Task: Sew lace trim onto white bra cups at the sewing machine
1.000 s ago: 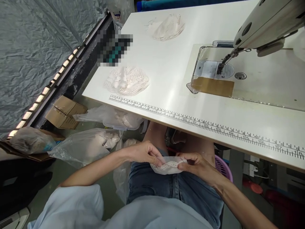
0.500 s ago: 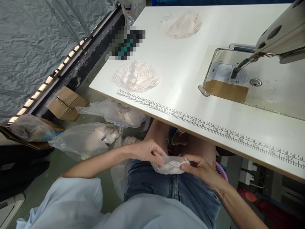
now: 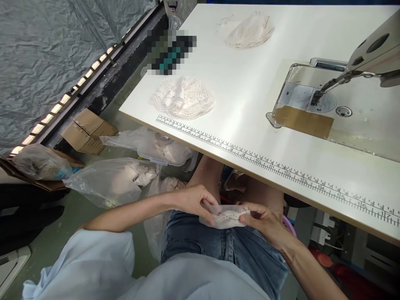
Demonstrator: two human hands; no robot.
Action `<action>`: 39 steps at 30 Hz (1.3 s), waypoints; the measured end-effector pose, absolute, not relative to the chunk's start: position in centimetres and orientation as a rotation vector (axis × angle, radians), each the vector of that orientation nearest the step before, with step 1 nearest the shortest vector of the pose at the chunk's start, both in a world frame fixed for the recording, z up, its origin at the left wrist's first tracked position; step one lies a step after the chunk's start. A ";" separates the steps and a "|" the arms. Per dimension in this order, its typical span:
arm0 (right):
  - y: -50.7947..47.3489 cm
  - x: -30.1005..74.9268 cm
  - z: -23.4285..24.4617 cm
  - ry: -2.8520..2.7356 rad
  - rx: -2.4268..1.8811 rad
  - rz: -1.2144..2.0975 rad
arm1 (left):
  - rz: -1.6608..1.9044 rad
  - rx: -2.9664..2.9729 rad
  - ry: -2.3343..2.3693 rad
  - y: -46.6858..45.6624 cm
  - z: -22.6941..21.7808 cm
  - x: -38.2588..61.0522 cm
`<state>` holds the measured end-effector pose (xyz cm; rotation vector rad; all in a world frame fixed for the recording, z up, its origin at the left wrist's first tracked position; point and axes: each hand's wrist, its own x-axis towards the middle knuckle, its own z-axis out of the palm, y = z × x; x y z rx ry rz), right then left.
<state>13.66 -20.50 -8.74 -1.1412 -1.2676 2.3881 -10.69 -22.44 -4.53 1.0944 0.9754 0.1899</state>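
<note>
White and glossy, the surface [image 3: 237,91] spreads ahead of the seated person, now sitting farther right in view than a second ago, along with the sewing machine [image 3: 371,46] at one o'clock from the hands. Both pieces on it keep their places: the openwork lace piece [image 3: 184,99] at eleven o'clock, the pale fabric bundle [image 3: 250,31] at twelve. Held just above the denim shorts [image 3: 203,235], the sheer white trimmed piece [image 3: 229,222] stays between the hands. At its three o'clock end, the right hand [image 3: 265,221] pinches it between thumb and fingers, as before. At nine o'clock, the left hand [image 3: 198,200] touches it; its thumb and forefinger, earlier bunched together, now stand apart, and one cannot tell whether they grip.
</note>
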 end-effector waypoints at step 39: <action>-20.2 12.4 -6.5 -1.483 -1.015 2.395 | 0.326 1.100 0.959 -22.8 -4.1 -9.3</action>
